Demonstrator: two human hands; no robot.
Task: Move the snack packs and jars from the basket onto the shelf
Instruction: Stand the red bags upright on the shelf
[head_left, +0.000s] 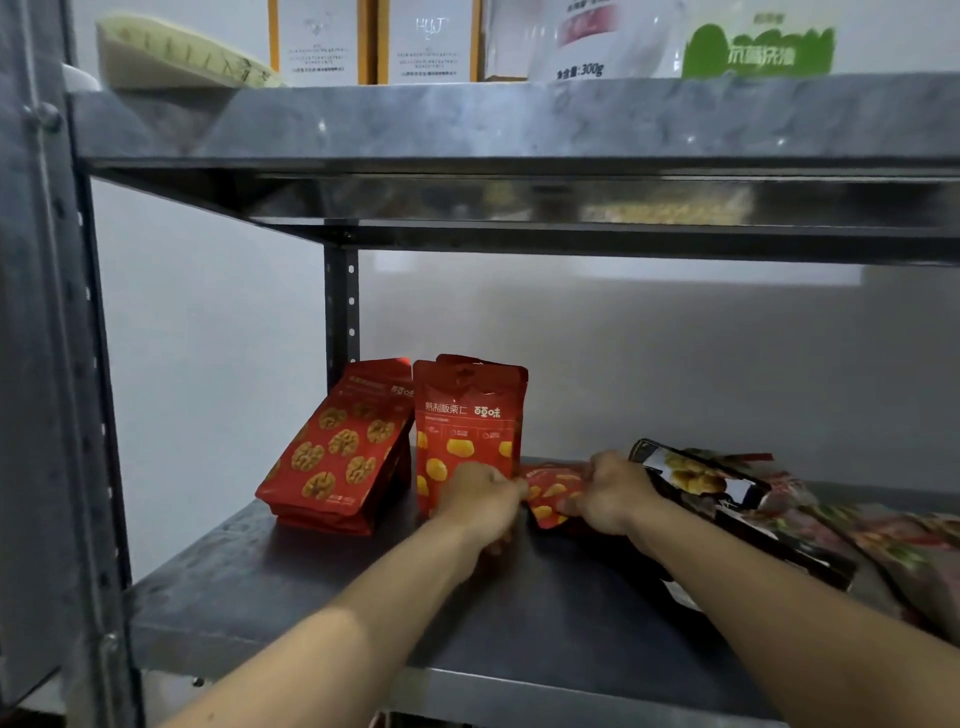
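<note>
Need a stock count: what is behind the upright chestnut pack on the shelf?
Another red pack stands directly behind the upright chestnut pack; only its top edge shows. Its front is covered, so its kind cannot be told.

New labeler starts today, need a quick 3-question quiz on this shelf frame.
1. True or false: the walnut pack sits left of the upright chestnut pack.
2. The right hand grips: A) a jar, B) the flat chestnut pack, C) the dark pack.
3. Fill in: the left hand is in front of the upright chestnut pack's ___ half.

Key: 1 true; 2 B; 3 lower.
</note>
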